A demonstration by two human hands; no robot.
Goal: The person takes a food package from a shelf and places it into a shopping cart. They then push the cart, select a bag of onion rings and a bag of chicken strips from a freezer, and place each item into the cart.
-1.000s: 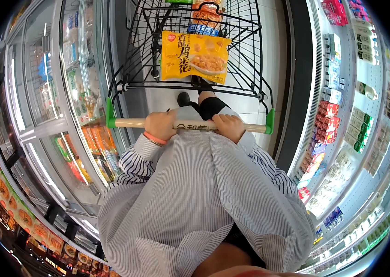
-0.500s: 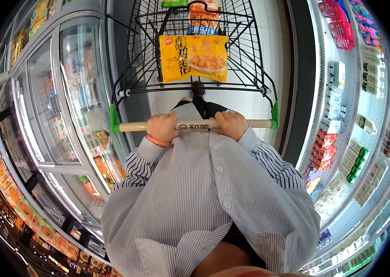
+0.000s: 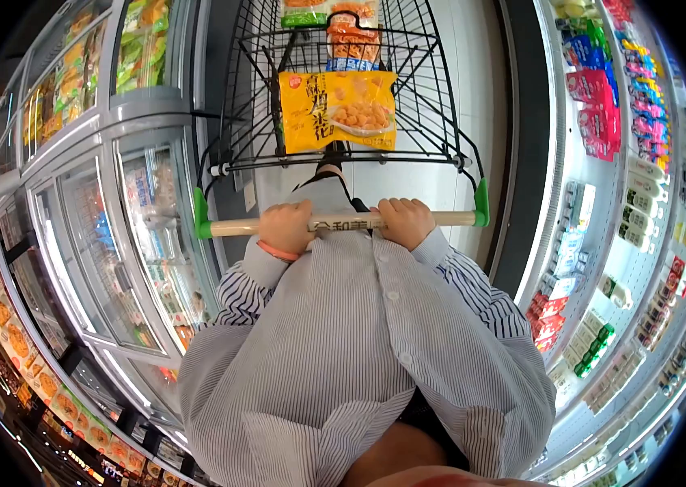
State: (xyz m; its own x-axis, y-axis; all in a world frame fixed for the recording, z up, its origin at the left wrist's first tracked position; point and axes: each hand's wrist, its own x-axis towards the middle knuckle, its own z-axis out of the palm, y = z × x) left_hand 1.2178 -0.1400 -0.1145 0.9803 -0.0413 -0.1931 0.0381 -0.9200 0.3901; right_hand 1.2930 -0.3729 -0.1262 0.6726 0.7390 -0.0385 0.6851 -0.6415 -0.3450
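Observation:
My left hand (image 3: 285, 227) and my right hand (image 3: 405, 221) both grip the wooden handle bar (image 3: 457, 217) of a black wire shopping cart (image 3: 245, 114), which has green end caps. An orange band sits on my left wrist. Inside the cart, a yellow snack bag (image 3: 336, 109) lies nearest to me. Beyond it lies an orange packet (image 3: 349, 36) and a green packet (image 3: 302, 11). My striped shirt fills the lower middle of the view.
Glass-door freezer cabinets (image 3: 140, 235) line the left side of the aisle. Open chilled shelves (image 3: 603, 203) with cartons and packets run along the right. A pale tiled floor (image 3: 473, 97) stretches ahead past the cart.
The cart and I have rolled forward along the aisle; freezer doors and shelf goods have slid back past me. Both hands stay on the handle.

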